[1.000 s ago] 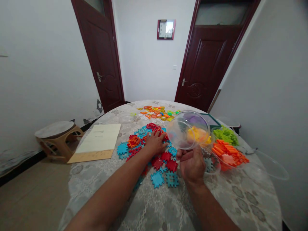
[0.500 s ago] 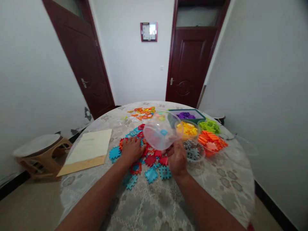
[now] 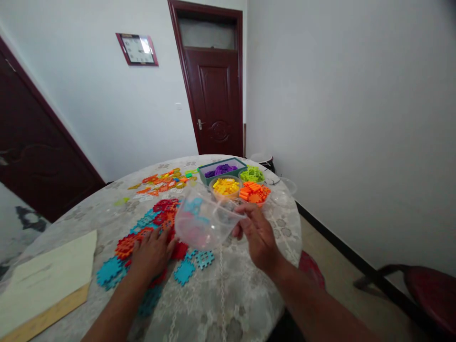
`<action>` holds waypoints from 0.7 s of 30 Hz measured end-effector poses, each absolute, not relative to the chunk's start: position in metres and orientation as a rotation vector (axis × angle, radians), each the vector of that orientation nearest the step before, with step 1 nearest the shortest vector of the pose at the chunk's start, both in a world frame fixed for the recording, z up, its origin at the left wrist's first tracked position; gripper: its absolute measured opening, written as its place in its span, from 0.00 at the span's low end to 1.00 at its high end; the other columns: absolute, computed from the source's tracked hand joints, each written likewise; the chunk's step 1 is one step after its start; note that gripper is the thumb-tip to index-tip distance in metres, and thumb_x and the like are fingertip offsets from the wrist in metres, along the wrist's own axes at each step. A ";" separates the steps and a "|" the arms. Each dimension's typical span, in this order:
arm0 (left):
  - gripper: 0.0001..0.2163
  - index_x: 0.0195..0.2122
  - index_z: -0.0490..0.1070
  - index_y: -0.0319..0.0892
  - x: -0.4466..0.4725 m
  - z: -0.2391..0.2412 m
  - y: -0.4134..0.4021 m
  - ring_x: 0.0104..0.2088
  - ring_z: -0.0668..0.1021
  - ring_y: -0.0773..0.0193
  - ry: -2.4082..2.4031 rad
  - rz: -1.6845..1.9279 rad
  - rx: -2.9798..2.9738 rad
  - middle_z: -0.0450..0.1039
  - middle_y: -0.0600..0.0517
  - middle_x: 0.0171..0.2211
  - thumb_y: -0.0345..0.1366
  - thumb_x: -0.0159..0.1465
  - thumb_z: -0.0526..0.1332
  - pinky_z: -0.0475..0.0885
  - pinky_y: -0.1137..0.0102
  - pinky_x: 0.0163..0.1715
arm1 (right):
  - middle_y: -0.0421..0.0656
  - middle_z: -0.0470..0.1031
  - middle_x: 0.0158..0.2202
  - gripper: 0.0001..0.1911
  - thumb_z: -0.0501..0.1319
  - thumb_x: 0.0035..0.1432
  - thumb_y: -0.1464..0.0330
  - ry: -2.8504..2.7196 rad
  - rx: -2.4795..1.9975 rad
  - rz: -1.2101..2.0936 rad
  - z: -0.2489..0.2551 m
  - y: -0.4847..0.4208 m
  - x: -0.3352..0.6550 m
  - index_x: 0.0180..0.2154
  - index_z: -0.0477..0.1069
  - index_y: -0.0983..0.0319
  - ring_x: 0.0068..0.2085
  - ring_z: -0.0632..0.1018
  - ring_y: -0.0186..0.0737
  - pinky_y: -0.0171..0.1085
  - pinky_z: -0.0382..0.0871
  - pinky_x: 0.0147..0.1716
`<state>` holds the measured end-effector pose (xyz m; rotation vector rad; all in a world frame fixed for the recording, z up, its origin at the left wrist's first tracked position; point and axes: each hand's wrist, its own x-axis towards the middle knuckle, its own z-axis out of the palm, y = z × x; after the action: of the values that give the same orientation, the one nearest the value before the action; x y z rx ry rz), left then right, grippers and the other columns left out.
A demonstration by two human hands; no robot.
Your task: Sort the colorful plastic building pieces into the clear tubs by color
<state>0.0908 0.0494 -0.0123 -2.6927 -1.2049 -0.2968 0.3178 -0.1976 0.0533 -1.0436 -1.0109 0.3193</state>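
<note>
My right hand (image 3: 257, 237) grips the rim of a clear plastic bowl (image 3: 203, 221), held tilted above the round table (image 3: 228, 294). My left hand (image 3: 151, 251) lies flat, fingers spread, on a heap of red, orange and blue interlocking tiles (image 3: 156, 225). Two blue tiles (image 3: 194, 265) lie just below the bowl. Behind the bowl stand bowls of yellow pieces (image 3: 225, 186), orange pieces (image 3: 254, 192) and green pieces (image 3: 252, 174), and a teal tray of purple pieces (image 3: 221, 169).
A cream paper sheet on a cardboard pad (image 3: 42, 280) lies at the left. More mixed pieces (image 3: 162, 179) are scattered at the table's far side. An empty clear bowl (image 3: 283, 186) sits at the right edge. A dark red chair (image 3: 423, 289) stands at the right.
The view has swung right. My right hand has brought the clear bowl lower and nearer, over the tiles. My left hand has stayed on the tile heap.
</note>
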 end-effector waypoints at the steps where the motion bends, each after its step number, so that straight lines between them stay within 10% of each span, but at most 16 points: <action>1: 0.26 0.65 0.72 0.43 0.089 -0.012 0.046 0.63 0.75 0.38 -1.215 -0.309 -2.675 0.74 0.34 0.64 0.48 0.72 0.51 0.69 0.40 0.59 | 0.38 0.76 0.31 0.14 0.58 0.74 0.55 -0.991 -1.126 0.239 0.049 -0.218 0.330 0.51 0.73 0.56 0.31 0.76 0.38 0.38 0.72 0.32; 21: 0.16 0.56 0.73 0.43 0.089 -0.040 -0.030 0.55 0.80 0.46 -0.845 -1.010 -2.784 0.80 0.40 0.53 0.41 0.73 0.55 0.76 0.50 0.59 | 0.53 0.79 0.47 0.17 0.54 0.74 0.58 -1.078 -2.222 -0.767 -0.041 -0.335 0.487 0.52 0.73 0.61 0.46 0.81 0.52 0.47 0.77 0.45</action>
<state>0.0892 -0.0296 -0.0402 -2.7842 -0.8450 -1.0096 0.4870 -0.3346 -0.0406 -2.2222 -1.0776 -0.7673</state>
